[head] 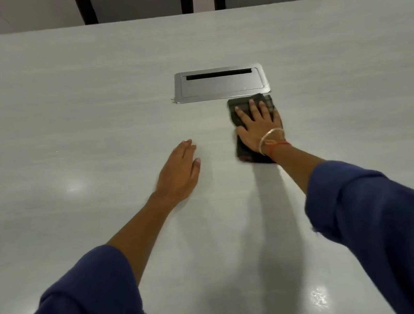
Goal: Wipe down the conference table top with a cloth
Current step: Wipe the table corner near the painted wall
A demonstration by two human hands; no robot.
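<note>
Big pale conference table top (71,119) fills nearly everything here, running wide to either side of both hands and far beyond their fingertips to the edge where two dark-framed chairs (135,1) stand. The surface shines, with ceiling light glinting off it on the near side of both wrists. I can't pick out any streak or damp band that separates wiped from unwiped, so what's finished is a guess.

Just beyond the right hand's fingertips sits the brushed-metal cable hatch (219,84), lid down, set flush in the top. No sign it has been touched by the cloth.

And the dark cloth (244,154), folded to a pad, lies flat on the table directly under the right hand (259,129). Its far end almost meets the hatch's near corner, and its near end pokes out beside the wrist. That hand is flat, fingers spread, palm pressing down, no pinch or curl. A gold bangle (272,138) and a red thread circle the wrist.

The left hand (180,174), off to the side of the right and a little nearer the body, lies flat on bare table with fingers straight and close together, holding nothing. It looks like a brace.

My read: mid-job. The centre is being worked, while the strip past the hatch and the wide stretches outside both hands look left to do.
</note>
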